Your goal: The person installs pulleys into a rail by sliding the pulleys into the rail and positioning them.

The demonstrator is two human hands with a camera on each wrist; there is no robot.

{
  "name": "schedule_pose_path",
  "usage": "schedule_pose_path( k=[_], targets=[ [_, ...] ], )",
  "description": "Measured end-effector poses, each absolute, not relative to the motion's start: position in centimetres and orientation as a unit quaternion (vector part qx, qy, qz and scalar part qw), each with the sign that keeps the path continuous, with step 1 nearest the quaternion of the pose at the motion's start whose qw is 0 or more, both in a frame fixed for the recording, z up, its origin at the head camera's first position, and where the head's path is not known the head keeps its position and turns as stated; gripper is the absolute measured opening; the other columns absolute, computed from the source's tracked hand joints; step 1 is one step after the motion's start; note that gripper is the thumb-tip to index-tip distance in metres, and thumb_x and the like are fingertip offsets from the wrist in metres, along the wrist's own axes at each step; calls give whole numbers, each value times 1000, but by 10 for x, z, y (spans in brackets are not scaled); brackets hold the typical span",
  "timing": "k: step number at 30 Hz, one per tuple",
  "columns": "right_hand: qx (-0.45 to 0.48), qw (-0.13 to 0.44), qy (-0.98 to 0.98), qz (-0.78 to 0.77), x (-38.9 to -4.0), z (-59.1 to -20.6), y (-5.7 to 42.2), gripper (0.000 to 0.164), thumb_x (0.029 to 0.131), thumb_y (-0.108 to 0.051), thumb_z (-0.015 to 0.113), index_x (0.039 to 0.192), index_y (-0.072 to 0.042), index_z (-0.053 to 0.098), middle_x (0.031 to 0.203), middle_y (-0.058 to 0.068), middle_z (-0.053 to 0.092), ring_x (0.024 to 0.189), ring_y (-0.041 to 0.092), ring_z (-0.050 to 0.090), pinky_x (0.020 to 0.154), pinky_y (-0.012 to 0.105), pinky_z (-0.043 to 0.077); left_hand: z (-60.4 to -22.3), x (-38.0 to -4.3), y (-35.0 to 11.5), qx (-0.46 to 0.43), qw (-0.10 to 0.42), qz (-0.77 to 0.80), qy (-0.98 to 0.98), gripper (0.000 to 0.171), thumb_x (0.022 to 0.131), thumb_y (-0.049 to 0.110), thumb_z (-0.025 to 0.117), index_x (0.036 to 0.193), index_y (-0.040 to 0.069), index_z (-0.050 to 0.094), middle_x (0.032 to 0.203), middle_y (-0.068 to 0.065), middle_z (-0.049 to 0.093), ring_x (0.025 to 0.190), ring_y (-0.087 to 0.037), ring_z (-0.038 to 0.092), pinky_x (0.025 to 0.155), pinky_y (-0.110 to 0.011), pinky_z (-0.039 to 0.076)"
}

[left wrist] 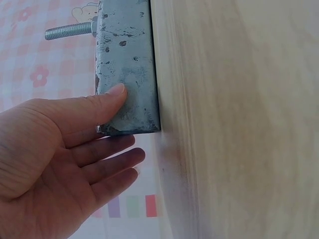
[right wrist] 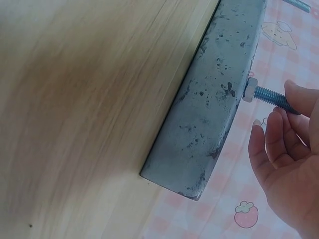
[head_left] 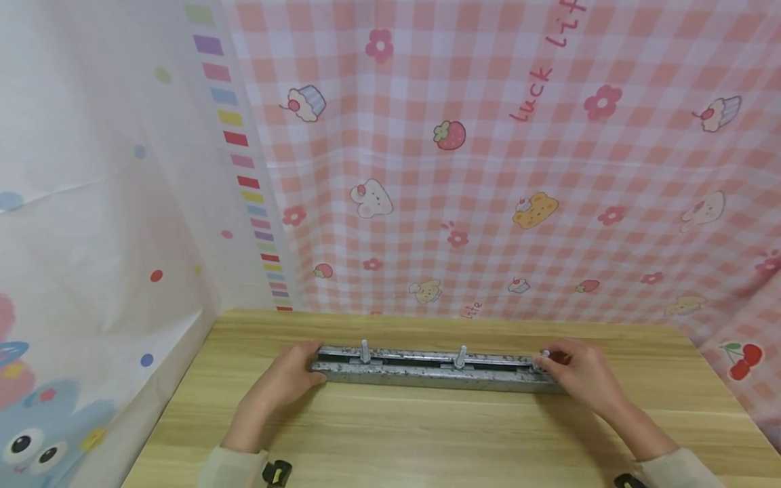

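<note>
A long, scuffed grey slotted metal channel [head_left: 421, 379] lies across the wooden table with its slot facing up. Three threaded bolts stand in the slot: a left bolt [head_left: 365, 351], a middle bolt [head_left: 462, 356] and a right bolt [right wrist: 271, 96] with a hex nut [right wrist: 250, 90] at its base. My left hand [head_left: 288, 375] holds the channel's left end, thumb on the near face; some fingers show past the end in the left wrist view. Near the other end, my right hand [head_left: 581, 374] pinches the free tip of the right bolt between thumb and fingers.
The wooden table [head_left: 427, 440] reaches back to a pink checked cloth [head_left: 415, 169] hanging behind it. A white cloth [head_left: 122, 169] with coloured dots hangs at the left. Black straps [head_left: 277, 473] show near the sleeves.
</note>
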State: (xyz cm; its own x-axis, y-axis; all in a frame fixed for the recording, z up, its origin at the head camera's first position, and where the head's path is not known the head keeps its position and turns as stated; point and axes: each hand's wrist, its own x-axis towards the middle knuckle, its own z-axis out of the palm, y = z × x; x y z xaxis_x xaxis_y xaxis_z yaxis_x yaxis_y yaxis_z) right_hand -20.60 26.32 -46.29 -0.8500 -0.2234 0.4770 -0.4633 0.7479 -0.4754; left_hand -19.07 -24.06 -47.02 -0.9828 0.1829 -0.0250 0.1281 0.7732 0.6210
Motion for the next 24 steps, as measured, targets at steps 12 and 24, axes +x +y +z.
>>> schedule_pose_path(
  k=[12,24],
  targets=[
    [163,160,-920,319,-201,-455,271,19,90,-11,84,105,-2,78,81,-3,71,67,5,61,56,25,53,-471,-189,-238,108,31,338,935,50,90,3,80,135,-7,63,131,-22,67,124,-38,62,107,-54,51],
    [123,181,-932,288,-177,-441,296,34,101,-23,72,128,-4,69,108,18,73,88,32,69,63,31,56,-455,-166,-251,116,-65,278,951,65,104,23,68,157,-4,41,163,-26,37,149,-48,34,121,-65,28]
  ],
)
